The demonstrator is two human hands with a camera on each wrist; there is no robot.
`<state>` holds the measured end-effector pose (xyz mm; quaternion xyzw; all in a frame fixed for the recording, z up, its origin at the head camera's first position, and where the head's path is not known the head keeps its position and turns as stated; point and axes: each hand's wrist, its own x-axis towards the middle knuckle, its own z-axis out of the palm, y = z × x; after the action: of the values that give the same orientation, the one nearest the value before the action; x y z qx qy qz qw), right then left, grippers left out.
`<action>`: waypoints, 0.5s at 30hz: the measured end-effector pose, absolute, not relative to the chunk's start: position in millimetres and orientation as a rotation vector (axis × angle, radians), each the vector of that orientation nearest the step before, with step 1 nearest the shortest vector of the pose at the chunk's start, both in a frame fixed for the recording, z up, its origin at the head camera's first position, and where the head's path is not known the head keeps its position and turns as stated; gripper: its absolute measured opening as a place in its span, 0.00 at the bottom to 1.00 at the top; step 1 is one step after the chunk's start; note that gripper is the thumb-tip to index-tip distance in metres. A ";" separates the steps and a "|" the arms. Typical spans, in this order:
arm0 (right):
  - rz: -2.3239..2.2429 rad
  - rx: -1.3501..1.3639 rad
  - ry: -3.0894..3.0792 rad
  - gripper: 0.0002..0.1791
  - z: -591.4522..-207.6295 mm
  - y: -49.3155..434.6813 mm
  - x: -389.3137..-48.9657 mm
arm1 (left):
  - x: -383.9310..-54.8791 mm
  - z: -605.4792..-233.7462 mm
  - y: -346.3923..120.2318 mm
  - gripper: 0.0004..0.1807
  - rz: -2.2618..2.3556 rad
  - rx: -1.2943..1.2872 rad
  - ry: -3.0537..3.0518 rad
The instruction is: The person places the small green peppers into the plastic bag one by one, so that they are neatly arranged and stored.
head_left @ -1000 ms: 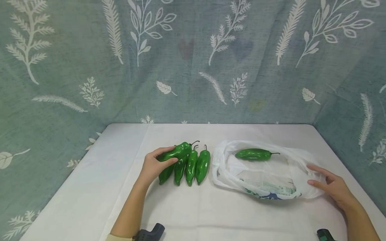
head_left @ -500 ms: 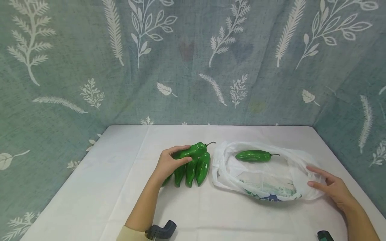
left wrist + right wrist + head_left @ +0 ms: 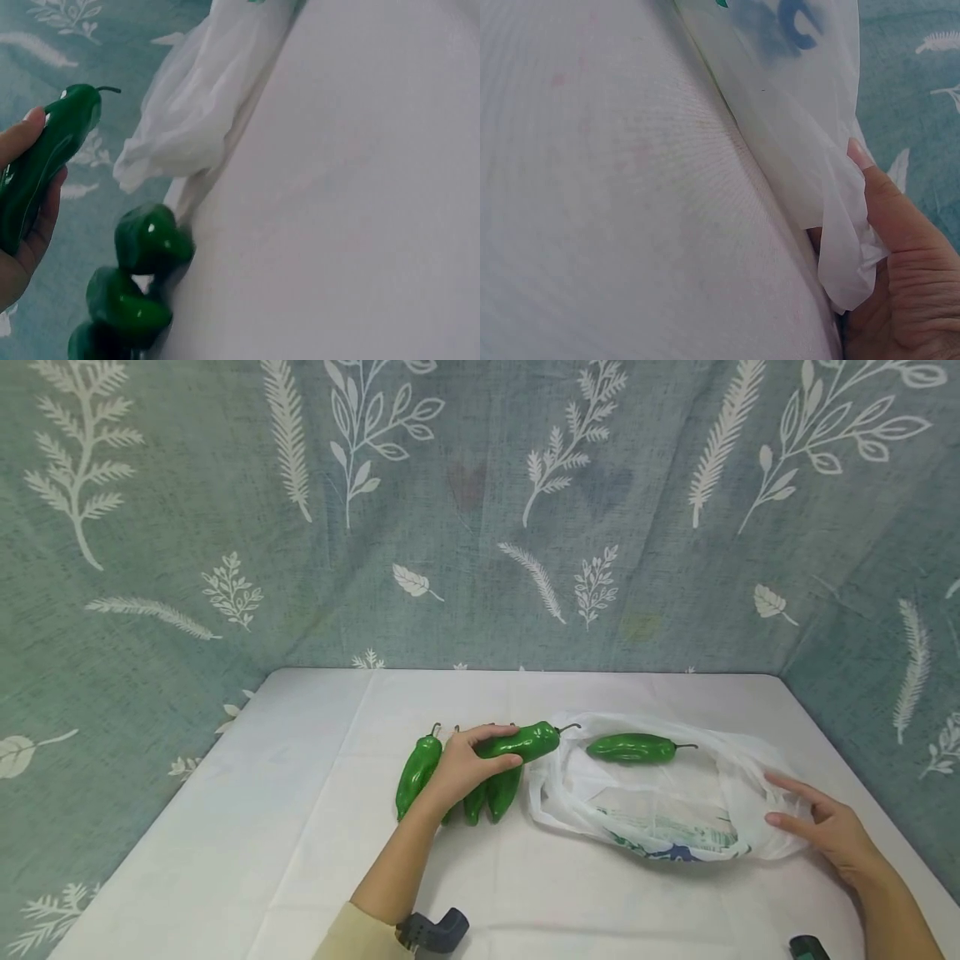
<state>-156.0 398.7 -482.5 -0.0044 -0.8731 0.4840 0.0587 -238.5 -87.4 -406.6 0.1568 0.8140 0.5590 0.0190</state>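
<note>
My left hand point(image 3: 463, 770) grips a glossy green pepper point(image 3: 534, 742) between thumb and fingers, its stem pointing right over the near rim of a white plastic bag point(image 3: 553, 797). In the left wrist view this held pepper point(image 3: 56, 146) shows well above several others. Under and beside the hand, more green peppers point(image 3: 417, 774) lie side by side on the table, partly hidden by it. One pepper point(image 3: 632, 747) lies inside the open bag. At the bag's right end my right hand point(image 3: 834, 833) pinches the edge; the right wrist view shows the thumb point(image 3: 885, 202) against the thin plastic point(image 3: 844, 247).
A white cloth covers the table point(image 3: 225, 827). Behind and along the sides hangs a blue-green curtain point(image 3: 480, 593) with white leaf prints. Dark wrist devices point(image 3: 438, 931) show near the front edge.
My left hand has carried the pepper rightward from over the row to the bag's left rim, uncovering the leftmost pepper. The right hand keeps its place at the bag.
</note>
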 end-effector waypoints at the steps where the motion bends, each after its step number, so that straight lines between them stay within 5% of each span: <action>1: 1.463 -0.015 -2.646 0.36 -482.6 398.4 -156.0 | -239.3 -407.2 -83.5 0.23 1.723 0.500 2.522; 15: 1.456 -0.032 -2.646 0.36 -485.3 397.7 -156.1 | -244.0 -408.2 -18.7 0.27 1.668 0.676 2.407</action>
<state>-156.1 397.7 -485.3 -0.0104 -0.8744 0.4813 0.0607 -244.0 -18.7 -408.2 0.2243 0.7990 0.5537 0.0679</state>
